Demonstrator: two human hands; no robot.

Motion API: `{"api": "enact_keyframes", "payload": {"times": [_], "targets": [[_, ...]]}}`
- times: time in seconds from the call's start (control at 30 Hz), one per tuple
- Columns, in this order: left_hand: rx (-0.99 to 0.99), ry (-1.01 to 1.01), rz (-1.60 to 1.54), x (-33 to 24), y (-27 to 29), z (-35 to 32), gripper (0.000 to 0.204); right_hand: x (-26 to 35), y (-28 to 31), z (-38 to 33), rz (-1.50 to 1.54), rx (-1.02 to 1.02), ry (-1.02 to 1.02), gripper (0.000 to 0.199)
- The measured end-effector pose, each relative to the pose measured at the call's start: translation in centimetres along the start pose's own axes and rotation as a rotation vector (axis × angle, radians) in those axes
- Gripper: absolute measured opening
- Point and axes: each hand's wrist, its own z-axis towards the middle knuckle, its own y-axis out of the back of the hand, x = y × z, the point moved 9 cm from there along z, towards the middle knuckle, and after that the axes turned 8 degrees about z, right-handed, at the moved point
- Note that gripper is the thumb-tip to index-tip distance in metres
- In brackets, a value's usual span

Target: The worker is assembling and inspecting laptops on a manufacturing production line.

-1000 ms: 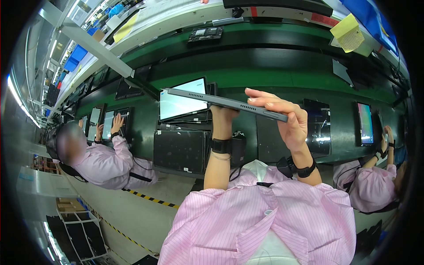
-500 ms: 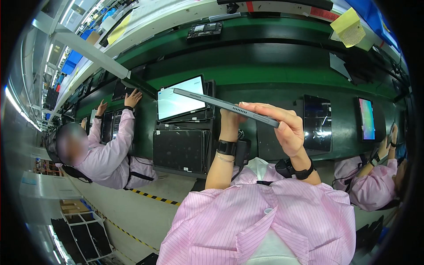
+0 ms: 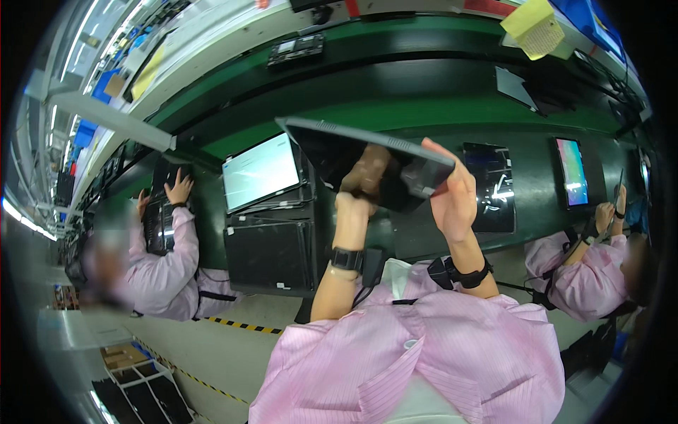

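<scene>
A dark grey tablet (image 3: 339,159) is held up in front of me, tilted, its glossy black screen showing reflections. My right hand (image 3: 455,194) grips its right end, thumb side toward the screen and fingers along the upper edge. My left hand (image 3: 353,205) is at the lower edge; its fingers are mostly hidden by the tablet. Left of it, a tablet with a lit white screen (image 3: 261,173) rests on a pile of dark tablets (image 3: 268,254).
To the right lie a dark glossy panel (image 3: 489,187) and a tablet with a colourful screen (image 3: 571,173). A circuit board (image 3: 295,51) sits on the far ledge. Co-workers in pink sit at left (image 3: 166,265) and right (image 3: 583,275), hands at the bench. A yellow paper (image 3: 533,28) hangs upper right.
The tablet has turned from edge-on so that its black screen now shows. My right hand has turned with it. The whole view has shifted slightly.
</scene>
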Motion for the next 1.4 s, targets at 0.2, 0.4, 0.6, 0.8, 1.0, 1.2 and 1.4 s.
{"api": "enact_keyframes", "payload": {"times": [0.2,0.4,0.6,0.8,1.0,1.2,1.4], "targets": [[0.246,-0.29,0.513,-1.2,1.8,-0.8,0.067,-3.0,13.4,-1.5,0.211,-0.866,-0.029,0.042],[0.405,-0.435,1.417,0.4,1.1,-3.5,0.041,-6.2,20.3,-3.8,-0.112,-1.075,-0.429,0.054],[0.551,-0.262,1.623,2.4,3.5,-2.7,0.019,-11.3,23.1,-4.6,0.27,-0.793,-0.644,0.039],[0.524,-0.126,1.69,2.4,4.0,-2.8,0.024,-13.1,22.3,-6.6,0.499,-0.903,-0.794,0.044],[0.527,-0.084,1.577,3.6,6.1,-1.3,0.029,-14.2,23.3,-7.6,0.48,-0.935,-0.892,0.046],[0.522,-0.037,1.687,4.1,8.8,1.0,0.03,-14.9,23.3,-7.5,0.517,-0.97,-0.922,0.04],[0.346,-0.158,1.891,3.8,8.1,0.9,0.039,-17.1,25.1,-8.5,0.392,-0.923,-1.022,0.04]]}}
